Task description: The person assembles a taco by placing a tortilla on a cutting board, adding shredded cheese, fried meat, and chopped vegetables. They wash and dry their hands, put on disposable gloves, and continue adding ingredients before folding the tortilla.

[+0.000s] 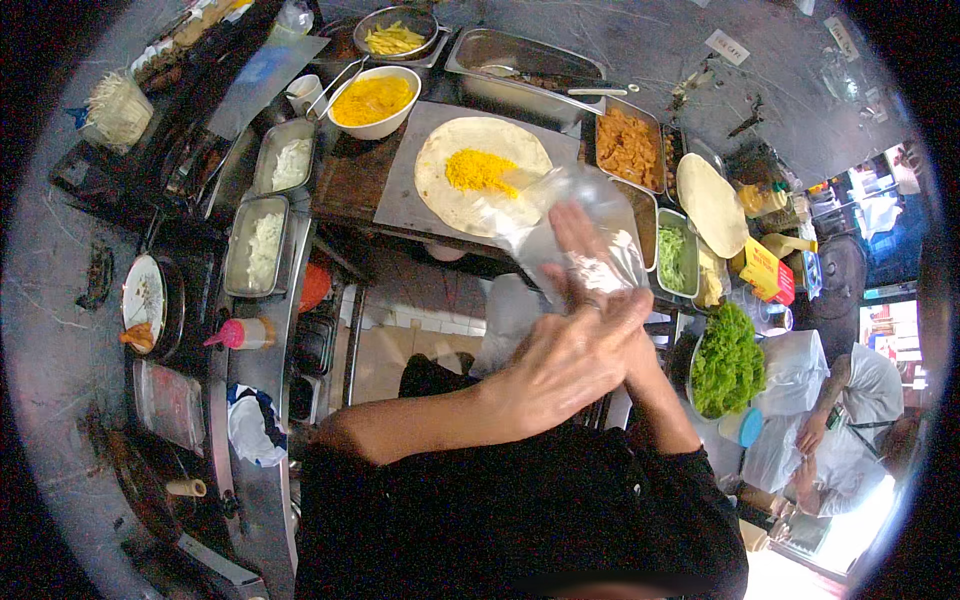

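A clear plastic glove hangs loosely around my right hand, whose fingers stretch out inside it toward the flatbread. Across the right wrist lies my left hand, its fingers closed on the glove's cuff. Just beyond, a round flatbread rests on a grey board, with a patch of yellow rice on its middle. The glove's loose edge overlaps the bread's near right side.
Behind the board are a bowl of yellow rice, fries and a steel pan. Orange-brown chunks, shredded greens, another flatbread and lettuce are right. White-filled trays stand left; a person is far right.
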`<state>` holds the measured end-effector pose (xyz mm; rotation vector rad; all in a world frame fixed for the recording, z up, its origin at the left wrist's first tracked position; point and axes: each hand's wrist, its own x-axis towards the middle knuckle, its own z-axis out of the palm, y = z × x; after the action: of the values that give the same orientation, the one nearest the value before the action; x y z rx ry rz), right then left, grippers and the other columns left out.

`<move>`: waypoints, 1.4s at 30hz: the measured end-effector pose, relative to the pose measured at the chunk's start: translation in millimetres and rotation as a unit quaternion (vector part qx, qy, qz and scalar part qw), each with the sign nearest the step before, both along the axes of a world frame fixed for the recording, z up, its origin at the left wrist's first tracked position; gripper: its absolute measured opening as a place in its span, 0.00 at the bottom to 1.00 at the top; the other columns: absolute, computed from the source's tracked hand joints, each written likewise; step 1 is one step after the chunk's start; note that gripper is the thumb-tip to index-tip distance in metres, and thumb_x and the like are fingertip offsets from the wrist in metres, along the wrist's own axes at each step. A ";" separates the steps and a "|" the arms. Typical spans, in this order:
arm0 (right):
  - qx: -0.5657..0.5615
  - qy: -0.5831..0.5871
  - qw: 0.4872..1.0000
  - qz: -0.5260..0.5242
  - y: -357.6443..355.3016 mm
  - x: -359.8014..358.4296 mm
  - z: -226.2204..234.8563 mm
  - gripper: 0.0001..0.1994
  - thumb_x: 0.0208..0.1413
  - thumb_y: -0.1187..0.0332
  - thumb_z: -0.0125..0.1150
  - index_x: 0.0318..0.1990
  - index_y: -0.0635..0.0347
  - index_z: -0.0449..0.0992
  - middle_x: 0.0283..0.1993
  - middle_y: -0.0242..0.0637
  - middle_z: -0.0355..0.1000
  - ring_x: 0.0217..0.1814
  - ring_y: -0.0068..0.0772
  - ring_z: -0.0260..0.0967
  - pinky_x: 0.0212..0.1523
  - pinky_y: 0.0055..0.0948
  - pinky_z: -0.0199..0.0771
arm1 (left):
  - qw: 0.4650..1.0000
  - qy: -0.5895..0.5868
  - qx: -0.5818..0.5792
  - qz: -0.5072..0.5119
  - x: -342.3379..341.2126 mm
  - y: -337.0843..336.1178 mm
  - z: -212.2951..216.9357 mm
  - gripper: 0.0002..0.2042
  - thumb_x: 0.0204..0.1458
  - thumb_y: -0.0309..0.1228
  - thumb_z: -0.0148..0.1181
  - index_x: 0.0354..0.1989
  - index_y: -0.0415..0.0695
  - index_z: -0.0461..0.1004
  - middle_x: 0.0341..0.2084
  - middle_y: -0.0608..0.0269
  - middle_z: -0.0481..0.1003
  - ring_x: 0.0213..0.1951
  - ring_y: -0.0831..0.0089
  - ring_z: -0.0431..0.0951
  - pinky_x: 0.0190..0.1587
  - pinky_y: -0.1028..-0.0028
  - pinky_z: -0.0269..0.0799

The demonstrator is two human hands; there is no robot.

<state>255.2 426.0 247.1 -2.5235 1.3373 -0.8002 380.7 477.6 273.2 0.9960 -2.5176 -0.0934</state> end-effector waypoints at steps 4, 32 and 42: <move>0.320 -0.504 0.800 -0.063 -55.8 -15.1 -54.8 0.24 0.65 0.51 0.48 0.57 0.62 0.68 0.59 0.47 0.67 0.67 0.49 0.59 0.67 0.42 0.58 | 0.996 0.072 -0.059 -0.018 -18.0 0.5 -11.1 0.15 0.43 0.28 0.61 0.41 0.38 0.77 0.52 0.59 0.68 0.36 0.72 0.78 0.24 0.74 0.76; 0.384 -0.770 0.507 0.051 -51.3 0.2 -85.9 0.41 0.52 0.24 0.33 0.71 0.30 0.46 0.72 0.43 0.47 0.72 0.53 0.47 0.58 0.76 0.54 | 0.955 0.289 0.018 0.071 -40.4 -76.1 -99.5 0.11 0.56 0.31 0.56 0.44 0.41 0.69 0.30 0.50 0.77 0.31 0.51 0.79 0.33 0.56 0.73; 0.263 -0.787 0.551 0.089 -24.4 -39.7 -126.9 0.38 0.59 0.30 0.29 0.70 0.39 0.53 0.74 0.32 0.47 0.74 0.50 0.45 0.59 0.81 0.48 | 0.939 0.338 0.041 -0.041 -79.0 -67.6 -114.8 0.14 0.52 0.31 0.58 0.45 0.39 0.71 0.32 0.49 0.78 0.31 0.53 0.80 0.34 0.57 0.75</move>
<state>215.6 401.7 120.2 -0.6184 0.3937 -1.5662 301.7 410.0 158.4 0.7228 -1.9258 -0.4827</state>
